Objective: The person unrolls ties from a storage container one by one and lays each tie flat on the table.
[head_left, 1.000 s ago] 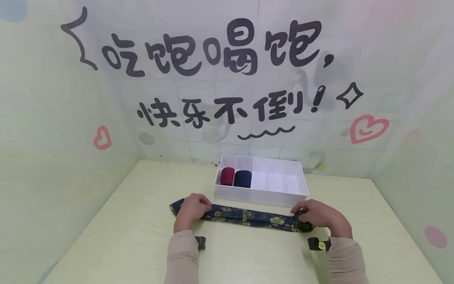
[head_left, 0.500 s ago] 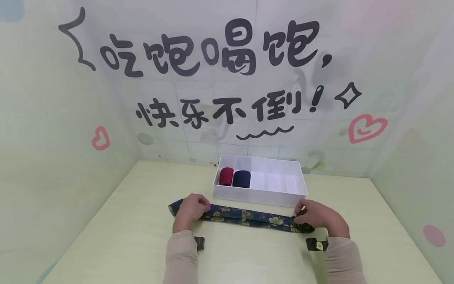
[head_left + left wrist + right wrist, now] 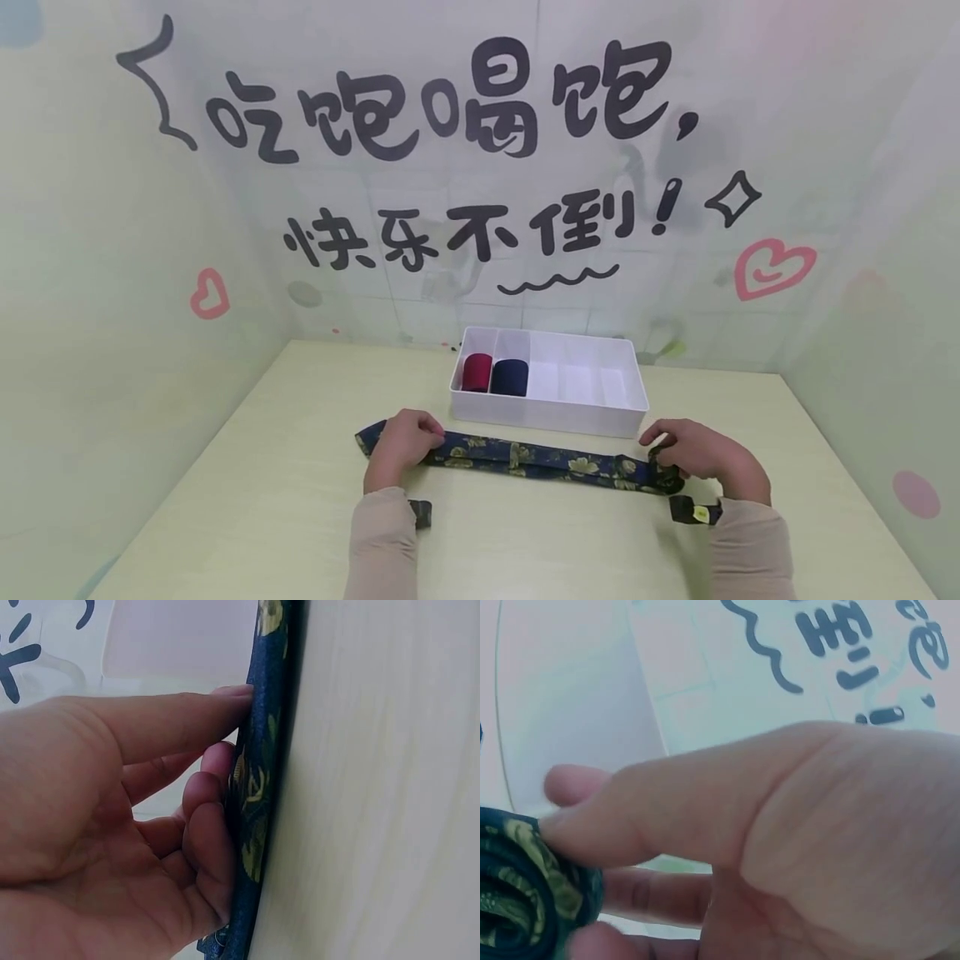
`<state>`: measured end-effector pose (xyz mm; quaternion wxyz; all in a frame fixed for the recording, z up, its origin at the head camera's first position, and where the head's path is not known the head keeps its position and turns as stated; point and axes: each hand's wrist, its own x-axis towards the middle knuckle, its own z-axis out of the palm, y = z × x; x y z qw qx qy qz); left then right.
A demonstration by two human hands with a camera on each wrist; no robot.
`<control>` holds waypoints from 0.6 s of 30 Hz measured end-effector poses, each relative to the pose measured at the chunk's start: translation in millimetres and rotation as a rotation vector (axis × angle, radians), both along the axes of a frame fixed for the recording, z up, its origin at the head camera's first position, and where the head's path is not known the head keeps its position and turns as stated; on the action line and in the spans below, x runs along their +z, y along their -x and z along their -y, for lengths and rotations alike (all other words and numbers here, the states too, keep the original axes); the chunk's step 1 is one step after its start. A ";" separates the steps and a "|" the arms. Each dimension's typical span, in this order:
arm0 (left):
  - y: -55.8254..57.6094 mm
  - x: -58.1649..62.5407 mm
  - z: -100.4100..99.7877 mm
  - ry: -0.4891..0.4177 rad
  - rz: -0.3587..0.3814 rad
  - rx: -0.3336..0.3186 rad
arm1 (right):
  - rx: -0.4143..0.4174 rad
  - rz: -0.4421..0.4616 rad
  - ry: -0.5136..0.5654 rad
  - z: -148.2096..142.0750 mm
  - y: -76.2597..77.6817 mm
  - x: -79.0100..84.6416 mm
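A dark blue necktie (image 3: 540, 457) with yellow flowers lies across the table, its pointed end at left and a rolled end (image 3: 667, 477) at right. My left hand (image 3: 402, 446) holds it near the point. In the left wrist view, the thumb and curled fingers (image 3: 210, 832) meet the tie's (image 3: 259, 750) edge. My right hand (image 3: 708, 458) grips the rolled end. The right wrist view shows thumb and fingers around the coiled roll (image 3: 532, 885), whose layers show at its side; part of the roll is cut off by the frame.
Behind the tie stands a white divided box (image 3: 551, 412). Its two left compartments hold a red roll (image 3: 477, 372) and a navy roll (image 3: 510, 377). The pale table (image 3: 540, 542) meets a printed curtain (image 3: 420, 308) at the back and sides. Dark straps show at both wrists.
My right hand has shifted to the right with the rolled end, and more flat tie shows beside the roll. The left hand stays in place on the tie.
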<state>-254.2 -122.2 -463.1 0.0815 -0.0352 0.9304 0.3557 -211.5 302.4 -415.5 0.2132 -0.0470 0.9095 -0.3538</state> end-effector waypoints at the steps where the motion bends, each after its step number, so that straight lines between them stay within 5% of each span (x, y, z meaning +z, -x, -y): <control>1: 0.3 0.0 0.2 -0.001 -0.001 0.000 | -0.003 0.001 0.000 -2.4 -0.2 0.0; 18: -0.3 -1.0 1.3 -0.001 -0.010 -0.003 | -0.092 0.037 -0.014 -15.7 0.5 -14.3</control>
